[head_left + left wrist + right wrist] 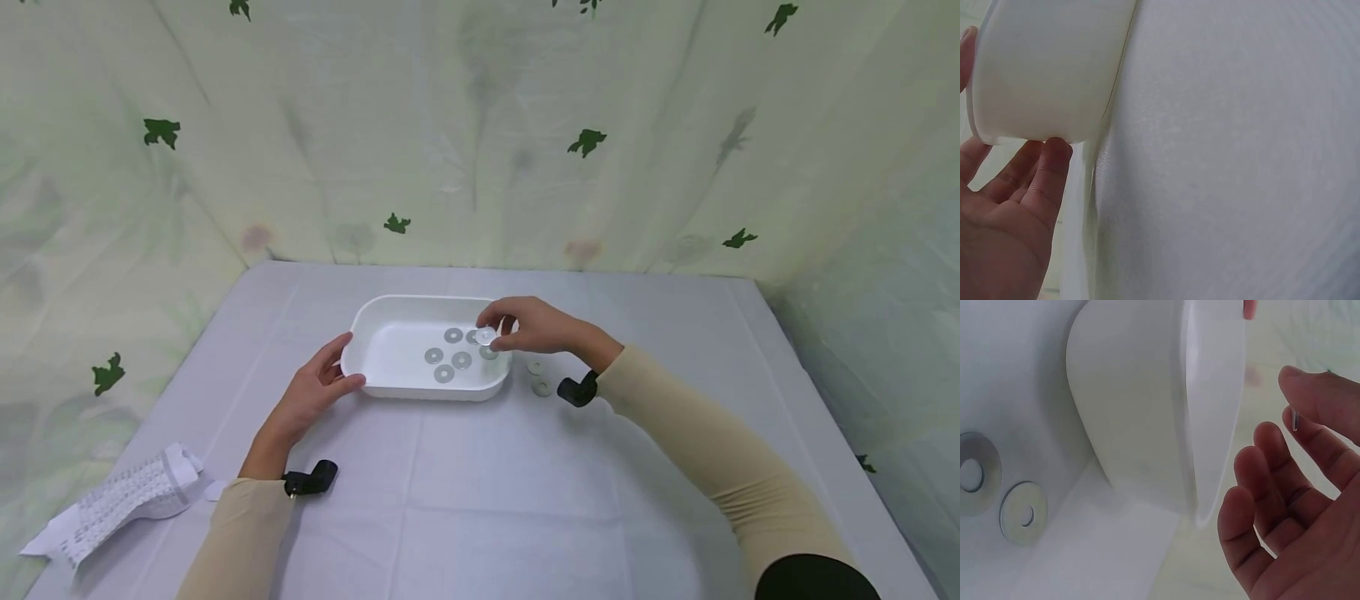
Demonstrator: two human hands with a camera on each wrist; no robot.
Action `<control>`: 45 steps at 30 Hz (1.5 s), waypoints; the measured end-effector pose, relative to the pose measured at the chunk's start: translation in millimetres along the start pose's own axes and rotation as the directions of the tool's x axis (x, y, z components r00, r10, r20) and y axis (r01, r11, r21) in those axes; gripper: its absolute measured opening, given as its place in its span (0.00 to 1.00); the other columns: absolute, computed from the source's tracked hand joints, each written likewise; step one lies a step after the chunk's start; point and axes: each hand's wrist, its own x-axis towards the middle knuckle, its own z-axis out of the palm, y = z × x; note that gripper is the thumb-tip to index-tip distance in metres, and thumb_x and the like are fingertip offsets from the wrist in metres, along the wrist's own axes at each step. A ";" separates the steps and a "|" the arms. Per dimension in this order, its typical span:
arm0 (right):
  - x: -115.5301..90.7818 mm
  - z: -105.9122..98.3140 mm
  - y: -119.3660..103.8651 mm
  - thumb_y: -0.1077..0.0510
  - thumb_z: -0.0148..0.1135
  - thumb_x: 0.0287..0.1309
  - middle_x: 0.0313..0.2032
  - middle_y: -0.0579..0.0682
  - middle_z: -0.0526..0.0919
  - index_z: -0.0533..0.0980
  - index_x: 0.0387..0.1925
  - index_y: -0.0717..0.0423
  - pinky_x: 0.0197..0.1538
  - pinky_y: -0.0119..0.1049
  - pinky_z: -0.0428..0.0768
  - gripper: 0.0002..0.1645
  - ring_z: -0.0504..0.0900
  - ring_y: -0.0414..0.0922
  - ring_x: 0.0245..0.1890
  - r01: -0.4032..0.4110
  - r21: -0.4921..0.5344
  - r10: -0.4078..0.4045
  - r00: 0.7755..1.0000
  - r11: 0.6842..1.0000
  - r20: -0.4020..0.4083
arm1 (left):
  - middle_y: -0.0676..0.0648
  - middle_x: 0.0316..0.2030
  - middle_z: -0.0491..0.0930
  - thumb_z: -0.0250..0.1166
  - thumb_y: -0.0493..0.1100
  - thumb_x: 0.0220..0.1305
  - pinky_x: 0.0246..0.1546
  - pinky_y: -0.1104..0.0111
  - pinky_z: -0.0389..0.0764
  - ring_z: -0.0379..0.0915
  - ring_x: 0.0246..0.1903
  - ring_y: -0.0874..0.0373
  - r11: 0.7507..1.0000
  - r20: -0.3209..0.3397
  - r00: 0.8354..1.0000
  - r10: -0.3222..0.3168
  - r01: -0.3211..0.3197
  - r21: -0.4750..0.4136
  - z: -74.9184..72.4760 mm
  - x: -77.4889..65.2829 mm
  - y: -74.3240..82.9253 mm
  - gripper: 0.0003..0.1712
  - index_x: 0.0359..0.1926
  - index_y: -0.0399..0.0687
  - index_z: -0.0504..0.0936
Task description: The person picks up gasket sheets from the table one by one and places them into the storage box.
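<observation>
A white tray [390, 389] with rounded corners stands on the table. Several flat metal washers [461, 360] lie inside it, towards its right half. My left hand [311, 392] grips the tray's left end, the thumb at the near corner; in the left wrist view its fingertips [1055, 150] touch the end wall. Above the right part of the tray, my right hand [534, 325] pinches a washer [486, 336] between thumb and index finger. The right wrist view shows that washer [1295, 420] edge-on, the other fingers loosely bent. Two more washers [541, 387] lie on the table right of the tray.
A crumpled white printed packet [127, 500] lies at the table's left front, a small white piece [215, 490] beside it. White cloth covers the table [510, 500]. A pale curtain with green leaf shapes [587, 142] hangs behind and at the sides.
</observation>
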 end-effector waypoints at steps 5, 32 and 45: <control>1.5 2.8 -0.9 0.59 0.68 0.59 0.52 0.47 0.83 0.78 0.55 0.51 0.52 0.36 0.79 0.21 0.81 0.44 0.47 -0.009 0.002 0.009 1.000 1.000 -0.007 | 0.38 0.78 0.51 0.68 0.46 0.65 0.47 0.91 0.69 0.54 0.75 0.38 1.000 0.000 1.000 0.010 -0.010 -0.007 0.6 -0.2 0.6 0.51 0.79 0.53 0.47; -29.8 -8.7 39.8 0.59 0.64 0.62 0.57 0.57 0.80 0.76 0.58 0.54 0.56 0.46 0.81 0.22 0.81 0.49 0.51 -0.095 -0.004 0.094 0.989 0.995 -0.114 | 0.40 0.78 0.50 0.68 0.48 0.65 0.47 0.92 0.69 0.53 0.75 0.40 1.000 0.000 1.000 0.001 -0.001 0.011 -1.7 0.8 1.4 0.51 0.79 0.54 0.46; -43.7 3.1 62.0 0.59 0.63 0.64 0.55 0.56 0.81 0.76 0.58 0.55 0.52 0.41 0.79 0.21 0.81 0.49 0.49 -0.165 0.030 0.166 0.984 0.986 -0.071 | 0.39 0.78 0.51 0.68 0.46 0.65 0.47 0.92 0.69 0.54 0.75 0.39 1.000 -0.004 1.000 -0.001 0.001 0.024 -1.0 1.7 -0.1 0.51 0.79 0.54 0.46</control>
